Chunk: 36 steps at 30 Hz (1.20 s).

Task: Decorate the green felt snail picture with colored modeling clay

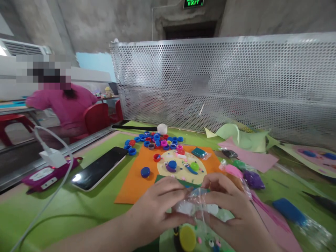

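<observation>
Between my two hands is a small clear plastic packet, crinkled, with something pale in it that I cannot make out. My left hand pinches its left side, and my right hand grips the right side with bent fingers. Below them lies a green craft sheet with a yellow bottle cap and small googly-eyed clay figures, partly hidden by my hands. Just beyond, an orange sheet carries a cream clay-decorated circle, a loose blue cap and a teal clay packet.
Several bottle caps are heaped at the back by a white ball. A phone and a purple power strip with a cable lie left. Clay packets and pink paper lie right. A perforated metal panel stands behind; a person sits left.
</observation>
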Each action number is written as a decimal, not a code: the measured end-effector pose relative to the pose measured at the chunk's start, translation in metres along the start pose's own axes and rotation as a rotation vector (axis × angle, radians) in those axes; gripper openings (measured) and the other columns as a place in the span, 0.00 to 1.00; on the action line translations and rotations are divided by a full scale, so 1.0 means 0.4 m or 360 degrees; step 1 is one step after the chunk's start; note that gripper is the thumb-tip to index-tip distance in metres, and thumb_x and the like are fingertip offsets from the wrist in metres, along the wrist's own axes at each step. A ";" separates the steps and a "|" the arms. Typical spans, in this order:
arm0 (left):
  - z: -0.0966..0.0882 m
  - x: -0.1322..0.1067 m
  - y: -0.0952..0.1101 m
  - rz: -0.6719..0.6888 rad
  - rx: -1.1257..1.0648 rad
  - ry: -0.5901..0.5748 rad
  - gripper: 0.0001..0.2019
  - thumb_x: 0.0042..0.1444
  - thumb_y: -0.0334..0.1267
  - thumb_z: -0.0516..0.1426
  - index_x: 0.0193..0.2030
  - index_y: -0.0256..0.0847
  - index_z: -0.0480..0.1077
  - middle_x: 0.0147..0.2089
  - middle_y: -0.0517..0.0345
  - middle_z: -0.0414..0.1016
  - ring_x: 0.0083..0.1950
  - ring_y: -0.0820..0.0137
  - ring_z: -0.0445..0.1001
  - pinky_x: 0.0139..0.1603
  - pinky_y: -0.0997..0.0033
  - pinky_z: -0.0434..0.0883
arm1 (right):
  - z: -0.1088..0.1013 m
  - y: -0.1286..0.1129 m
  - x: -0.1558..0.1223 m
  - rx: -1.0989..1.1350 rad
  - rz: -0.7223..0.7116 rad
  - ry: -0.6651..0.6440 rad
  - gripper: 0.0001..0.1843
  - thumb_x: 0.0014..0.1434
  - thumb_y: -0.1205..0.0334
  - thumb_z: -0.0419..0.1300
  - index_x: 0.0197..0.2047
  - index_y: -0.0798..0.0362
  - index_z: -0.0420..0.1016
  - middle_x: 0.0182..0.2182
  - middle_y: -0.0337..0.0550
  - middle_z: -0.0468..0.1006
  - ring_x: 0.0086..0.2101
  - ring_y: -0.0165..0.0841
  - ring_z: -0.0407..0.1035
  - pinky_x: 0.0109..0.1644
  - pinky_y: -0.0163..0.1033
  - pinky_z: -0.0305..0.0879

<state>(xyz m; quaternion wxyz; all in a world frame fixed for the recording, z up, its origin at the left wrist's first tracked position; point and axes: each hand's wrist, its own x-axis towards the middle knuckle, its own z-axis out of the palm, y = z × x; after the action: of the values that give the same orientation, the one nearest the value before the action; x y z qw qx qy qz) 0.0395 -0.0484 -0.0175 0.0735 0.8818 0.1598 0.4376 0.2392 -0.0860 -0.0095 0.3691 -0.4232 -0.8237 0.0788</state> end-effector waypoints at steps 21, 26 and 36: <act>-0.005 0.006 -0.005 0.0033 0.0085 -0.0081 0.18 0.61 0.47 0.51 0.36 0.32 0.72 0.33 0.49 0.75 0.37 0.68 0.73 0.40 0.71 0.73 | -0.005 -0.001 0.008 0.0164 0.0224 -0.0215 0.09 0.47 0.73 0.56 0.28 0.49 0.70 0.42 0.41 0.68 0.38 0.31 0.68 0.39 0.34 0.69; -0.026 0.006 -0.033 -0.0099 0.0148 0.0081 0.14 0.56 0.45 0.58 0.41 0.33 0.71 0.37 0.50 0.75 0.40 0.69 0.74 0.44 0.72 0.72 | -0.082 0.020 0.040 0.0283 0.0520 0.0211 0.06 0.53 0.58 0.57 0.28 0.50 0.67 0.40 0.44 0.72 0.40 0.36 0.69 0.39 0.39 0.69; -0.026 0.003 -0.045 -0.0134 0.0156 0.0089 0.13 0.55 0.45 0.58 0.39 0.35 0.71 0.37 0.51 0.76 0.40 0.68 0.75 0.42 0.69 0.74 | -0.068 0.030 0.044 0.1359 0.0849 0.0053 0.16 0.56 0.48 0.56 0.28 0.53 0.67 0.23 0.37 0.70 0.23 0.26 0.66 0.27 0.33 0.64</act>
<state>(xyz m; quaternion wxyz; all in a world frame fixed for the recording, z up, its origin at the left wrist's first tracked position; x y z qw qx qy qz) 0.0281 -0.0313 -0.0152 0.0441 0.8643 0.2199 0.4502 0.2589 -0.0701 0.0141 0.4894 -0.4314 -0.5752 0.4935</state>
